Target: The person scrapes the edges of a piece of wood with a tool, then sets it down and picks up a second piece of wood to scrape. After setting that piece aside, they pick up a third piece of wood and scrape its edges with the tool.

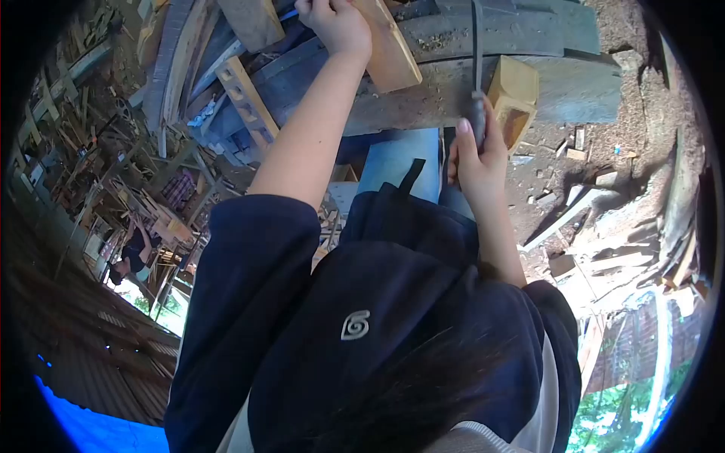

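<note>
My right hand [482,155] is closed around the handle of a long, narrow dark metal tool [477,57], whose exact kind I cannot make out. Its straight blade points away from me over a worn wooden bench [445,90]. Just right of that hand, a pale yellow-brown wooden block [515,87] with a hollow in its near end leans at the bench edge. My left hand [336,29] is at the top edge of the view, fingers curled and partly cut off; what they grip is hidden. Beside it lies a flat wooden board [389,49].
A notched wooden piece [248,98] and another board [253,21] lie to the left on the bench. Wood scraps [578,151] litter the ground at right. Farther left, a person [137,249] is among piled wood.
</note>
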A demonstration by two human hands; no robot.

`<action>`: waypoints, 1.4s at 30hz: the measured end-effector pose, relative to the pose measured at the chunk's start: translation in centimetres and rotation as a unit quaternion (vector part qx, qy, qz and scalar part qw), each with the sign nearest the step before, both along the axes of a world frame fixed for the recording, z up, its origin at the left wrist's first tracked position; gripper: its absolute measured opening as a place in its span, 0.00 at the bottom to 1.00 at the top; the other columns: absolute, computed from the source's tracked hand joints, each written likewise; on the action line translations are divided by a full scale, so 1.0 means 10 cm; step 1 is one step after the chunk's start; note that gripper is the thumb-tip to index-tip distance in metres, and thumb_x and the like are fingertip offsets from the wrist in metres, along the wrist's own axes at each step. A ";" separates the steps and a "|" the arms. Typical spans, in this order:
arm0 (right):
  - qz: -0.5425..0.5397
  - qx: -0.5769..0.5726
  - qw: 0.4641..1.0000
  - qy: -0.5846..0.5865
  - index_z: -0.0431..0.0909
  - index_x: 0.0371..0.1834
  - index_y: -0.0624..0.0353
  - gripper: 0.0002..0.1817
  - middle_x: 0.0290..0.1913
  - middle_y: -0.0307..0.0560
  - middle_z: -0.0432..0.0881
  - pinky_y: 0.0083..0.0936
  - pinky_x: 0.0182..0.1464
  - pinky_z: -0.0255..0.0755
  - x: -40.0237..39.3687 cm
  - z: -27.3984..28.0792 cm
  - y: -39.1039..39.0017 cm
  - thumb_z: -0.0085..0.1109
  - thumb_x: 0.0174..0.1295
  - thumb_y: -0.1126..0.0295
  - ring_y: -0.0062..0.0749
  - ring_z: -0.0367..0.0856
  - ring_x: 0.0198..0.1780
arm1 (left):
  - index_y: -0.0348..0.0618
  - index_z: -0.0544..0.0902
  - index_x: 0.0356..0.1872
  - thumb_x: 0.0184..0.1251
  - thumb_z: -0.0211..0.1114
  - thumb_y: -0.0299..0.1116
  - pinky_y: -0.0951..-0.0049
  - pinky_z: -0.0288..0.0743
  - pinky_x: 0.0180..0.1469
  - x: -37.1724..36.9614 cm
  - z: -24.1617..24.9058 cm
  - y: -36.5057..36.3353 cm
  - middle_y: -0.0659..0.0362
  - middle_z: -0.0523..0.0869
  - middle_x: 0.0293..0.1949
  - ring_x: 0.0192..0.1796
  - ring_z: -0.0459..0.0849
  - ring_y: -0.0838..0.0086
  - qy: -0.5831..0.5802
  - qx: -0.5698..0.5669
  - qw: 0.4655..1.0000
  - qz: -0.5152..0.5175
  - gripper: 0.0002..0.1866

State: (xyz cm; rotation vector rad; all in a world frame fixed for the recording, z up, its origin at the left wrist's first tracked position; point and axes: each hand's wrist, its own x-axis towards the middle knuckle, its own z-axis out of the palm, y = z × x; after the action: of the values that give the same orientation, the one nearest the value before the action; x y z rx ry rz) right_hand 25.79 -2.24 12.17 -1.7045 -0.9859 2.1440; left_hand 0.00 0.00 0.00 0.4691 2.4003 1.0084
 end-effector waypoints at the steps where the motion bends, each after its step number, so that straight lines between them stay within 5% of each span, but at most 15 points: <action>1: 0.018 -0.009 0.999 -0.026 0.65 0.74 0.54 0.26 0.22 0.34 0.73 0.18 0.17 0.64 0.12 -0.02 -0.05 0.57 0.78 0.61 0.17 0.70 0.16 | 0.49 0.59 0.83 0.87 0.48 0.43 0.56 0.54 0.80 0.05 -0.09 -0.05 0.49 0.44 0.86 0.85 0.51 0.52 0.063 -0.038 0.997 -0.037 0.29; 3: 0.032 -0.014 0.999 -0.023 0.72 0.66 0.55 0.17 0.22 0.34 0.73 0.17 0.16 0.63 0.28 0.24 -0.09 0.53 0.80 0.62 0.16 0.70 0.16 | 0.49 0.60 0.83 0.89 0.45 0.42 0.57 0.59 0.79 -0.06 0.17 -0.18 0.50 0.46 0.86 0.83 0.57 0.54 0.156 -0.074 0.982 -0.074 0.28; 5: 0.024 -0.032 0.996 -0.081 0.73 0.53 0.54 0.10 0.21 0.33 0.72 0.17 0.16 0.62 0.61 0.38 -0.13 0.53 0.80 0.61 0.15 0.69 0.15 | 0.54 0.82 0.64 0.62 0.76 0.57 0.48 0.53 0.79 -0.01 0.23 -0.29 0.54 0.65 0.76 0.79 0.59 0.55 0.241 0.065 0.944 -0.216 0.33; 8: 0.005 0.017 0.989 -0.147 0.71 0.47 0.54 0.11 0.20 0.33 0.71 0.18 0.15 0.62 1.15 0.63 -0.19 0.54 0.80 0.59 0.16 0.67 0.14 | 0.52 0.85 0.56 0.60 0.77 0.57 0.48 0.59 0.76 0.22 0.56 -0.30 0.53 0.77 0.65 0.73 0.70 0.55 0.293 0.054 0.892 -0.340 0.29; 13: -0.116 0.000 0.975 -0.188 0.69 0.45 0.54 0.12 0.18 0.35 0.70 0.20 0.13 0.60 1.88 0.67 -0.40 0.56 0.79 0.59 0.19 0.67 0.12 | 0.47 0.88 0.49 0.62 0.77 0.47 0.53 0.76 0.66 0.28 0.41 -0.33 0.53 0.85 0.54 0.66 0.79 0.50 0.301 0.102 0.892 -0.323 0.20; 16: -0.158 0.015 0.964 -0.213 0.68 0.44 0.54 0.12 0.16 0.36 0.70 0.22 0.11 0.60 2.04 0.77 -0.50 0.56 0.79 0.60 0.22 0.68 0.10 | 0.43 0.89 0.36 0.65 0.74 0.36 0.58 0.82 0.60 0.40 0.37 -0.29 0.51 0.90 0.46 0.65 0.84 0.57 0.256 0.070 0.932 -0.246 0.08; 22: -0.146 0.127 0.953 -0.232 0.68 0.42 0.54 0.15 0.17 0.34 0.70 0.20 0.14 0.61 2.18 0.76 -0.65 0.59 0.78 0.57 0.19 0.69 0.13 | 0.46 0.89 0.41 0.68 0.69 0.31 0.56 0.84 0.53 0.29 0.51 -0.15 0.51 0.90 0.46 0.52 0.89 0.52 0.221 -0.035 0.958 -0.180 0.05; 25: -0.192 0.124 0.949 -0.216 0.68 0.41 0.55 0.15 0.17 0.33 0.69 0.20 0.14 0.60 2.25 0.78 -0.68 0.59 0.78 0.57 0.18 0.68 0.13 | 0.46 0.89 0.42 0.68 0.67 0.29 0.57 0.85 0.50 0.06 0.45 -0.20 0.53 0.90 0.45 0.46 0.89 0.52 0.240 0.059 0.954 -0.170 0.05; 26: -0.198 0.118 0.948 -0.221 0.69 0.41 0.54 0.16 0.17 0.33 0.69 0.20 0.14 0.59 2.28 0.81 -0.69 0.60 0.77 0.55 0.17 0.67 0.13 | 0.44 0.85 0.52 0.70 0.65 0.29 0.53 0.81 0.56 -0.04 0.43 -0.27 0.46 0.86 0.54 0.54 0.86 0.46 0.160 0.061 0.969 -0.178 0.12; 27: -0.196 0.124 0.947 -0.220 0.69 0.41 0.54 0.16 0.17 0.33 0.69 0.20 0.14 0.59 2.32 0.81 -0.72 0.60 0.77 0.55 0.17 0.67 0.13 | 0.44 0.85 0.52 0.70 0.65 0.29 0.53 0.81 0.56 -0.02 0.40 -0.30 0.46 0.86 0.54 0.54 0.86 0.46 0.161 0.066 0.969 -0.174 0.12; 29: -0.200 0.151 0.938 -0.239 0.70 0.41 0.53 0.16 0.17 0.33 0.69 0.20 0.15 0.60 2.44 0.68 -0.77 0.61 0.77 0.54 0.17 0.68 0.14 | 0.36 0.74 0.68 0.72 0.64 0.27 0.52 0.73 0.67 0.01 0.40 -0.38 0.38 0.75 0.67 0.66 0.77 0.42 0.333 0.063 0.940 -0.036 0.25; 30: -0.186 0.140 0.937 -0.259 0.70 0.40 0.53 0.17 0.17 0.34 0.70 0.20 0.16 0.60 2.50 0.64 -0.76 0.61 0.76 0.53 0.17 0.68 0.15 | 0.29 0.59 0.77 0.70 0.70 0.36 0.49 0.66 0.73 0.07 0.55 -0.46 0.34 0.62 0.75 0.74 0.67 0.39 0.219 0.024 0.975 -0.015 0.41; 33: -0.138 0.154 0.938 -0.279 0.70 0.39 0.55 0.18 0.18 0.34 0.71 0.21 0.17 0.61 2.50 0.63 -0.63 0.62 0.76 0.53 0.18 0.69 0.15 | 0.28 0.56 0.77 0.57 0.79 0.50 0.47 0.67 0.73 0.57 1.02 -0.53 0.33 0.60 0.76 0.74 0.67 0.38 0.115 -0.124 0.986 -0.010 0.56; 35: -0.127 0.159 0.946 -0.254 0.70 0.40 0.55 0.18 0.17 0.34 0.70 0.21 0.16 0.60 2.44 0.66 -0.50 0.62 0.76 0.54 0.18 0.68 0.15 | 0.29 0.59 0.75 0.43 0.85 0.57 0.43 0.68 0.71 0.85 0.90 -0.57 0.34 0.62 0.74 0.73 0.68 0.38 0.108 -0.151 0.983 -0.005 0.63; 42: -0.085 0.207 0.951 -0.211 0.70 0.40 0.56 0.16 0.17 0.34 0.69 0.21 0.16 0.59 2.19 0.81 -0.20 0.62 0.76 0.57 0.17 0.66 0.14 | 0.31 0.69 0.63 0.43 0.84 0.46 0.48 0.73 0.68 0.74 0.81 -0.69 0.40 0.72 0.63 0.66 0.74 0.44 -0.014 -0.185 0.982 0.016 0.48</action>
State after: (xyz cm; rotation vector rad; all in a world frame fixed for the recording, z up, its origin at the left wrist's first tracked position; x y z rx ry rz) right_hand 47.71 -4.28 20.31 -1.9706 -1.2338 1.3642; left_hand 7.37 -6.95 8.07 0.2780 2.4987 0.5536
